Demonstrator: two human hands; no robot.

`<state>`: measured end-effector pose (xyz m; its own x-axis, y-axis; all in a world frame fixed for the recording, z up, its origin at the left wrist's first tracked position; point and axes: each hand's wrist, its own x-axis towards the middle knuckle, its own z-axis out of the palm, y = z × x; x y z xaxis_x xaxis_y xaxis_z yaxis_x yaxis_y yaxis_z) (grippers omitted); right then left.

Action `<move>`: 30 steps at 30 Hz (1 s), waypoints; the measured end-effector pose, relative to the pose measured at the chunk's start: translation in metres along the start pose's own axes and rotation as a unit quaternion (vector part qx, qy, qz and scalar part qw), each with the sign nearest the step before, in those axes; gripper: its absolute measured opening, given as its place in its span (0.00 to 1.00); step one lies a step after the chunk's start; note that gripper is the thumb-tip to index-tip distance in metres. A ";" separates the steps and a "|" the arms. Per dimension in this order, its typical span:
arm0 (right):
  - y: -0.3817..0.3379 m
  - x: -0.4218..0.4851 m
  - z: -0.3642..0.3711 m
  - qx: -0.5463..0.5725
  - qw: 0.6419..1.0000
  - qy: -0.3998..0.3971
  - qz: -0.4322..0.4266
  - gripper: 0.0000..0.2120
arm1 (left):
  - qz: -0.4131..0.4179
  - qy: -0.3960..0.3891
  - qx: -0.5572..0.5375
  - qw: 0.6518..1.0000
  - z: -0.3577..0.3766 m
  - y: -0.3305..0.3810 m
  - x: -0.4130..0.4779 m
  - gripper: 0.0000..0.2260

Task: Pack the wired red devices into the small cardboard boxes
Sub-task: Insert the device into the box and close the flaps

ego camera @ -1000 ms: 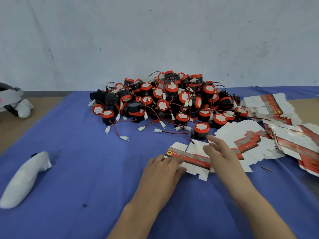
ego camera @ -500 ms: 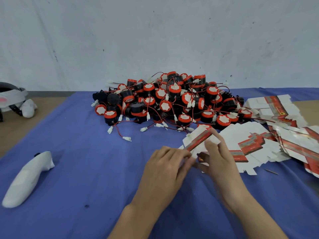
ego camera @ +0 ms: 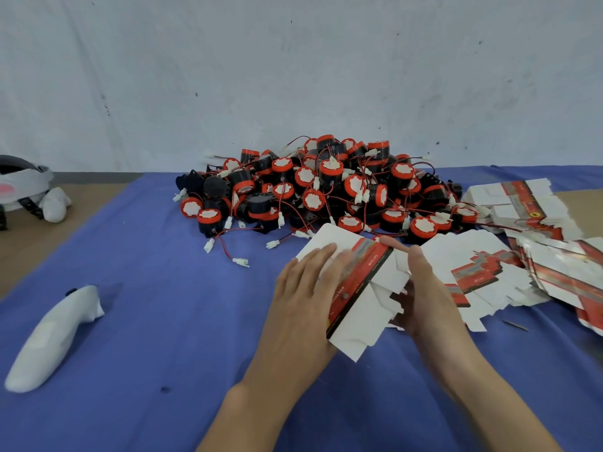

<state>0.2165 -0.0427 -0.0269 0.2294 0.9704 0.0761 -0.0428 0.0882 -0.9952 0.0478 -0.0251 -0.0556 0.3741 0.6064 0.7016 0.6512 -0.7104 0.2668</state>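
Between left hand (ego camera: 303,301), fingers straight, flat on it, and right hand (ego camera: 424,298), curled round its edge: flattened cardboard box (ego camera: 362,301), red-band print too blurred to read.

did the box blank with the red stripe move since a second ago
Yes. The box blank lay flat on the blue cloth; now it is raised off it and tilted, held between left hand and right hand.
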 end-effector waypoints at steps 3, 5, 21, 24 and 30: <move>-0.002 -0.001 0.002 0.001 1.000 -0.010 -0.006 0.27 | -0.026 0.008 -0.022 0.999 -0.001 -0.004 0.000 0.36; -0.004 -0.003 0.005 0.000 1.000 -0.024 -0.007 0.26 | -0.032 0.003 -0.022 0.999 -0.001 -0.007 0.000 0.38; -0.012 -0.020 0.032 -0.009 0.981 -0.115 -0.157 0.30 | -0.149 0.011 -0.462 0.874 -0.026 0.015 0.022 0.32; -0.004 -0.023 0.037 -0.025 0.966 -0.138 -0.219 0.31 | -0.166 -0.015 -0.508 0.845 -0.030 0.019 0.021 0.33; -0.001 -0.022 0.043 -0.047 0.955 -0.113 -0.271 0.32 | -0.172 -0.091 -0.459 0.867 -0.052 0.036 0.021 0.26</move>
<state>0.1699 -0.0542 -0.0245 -0.0227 0.8124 0.5826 0.1137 0.5811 -0.8058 0.0446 -0.0559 0.0032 0.4136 0.8263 0.3823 -0.0227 -0.4104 0.9116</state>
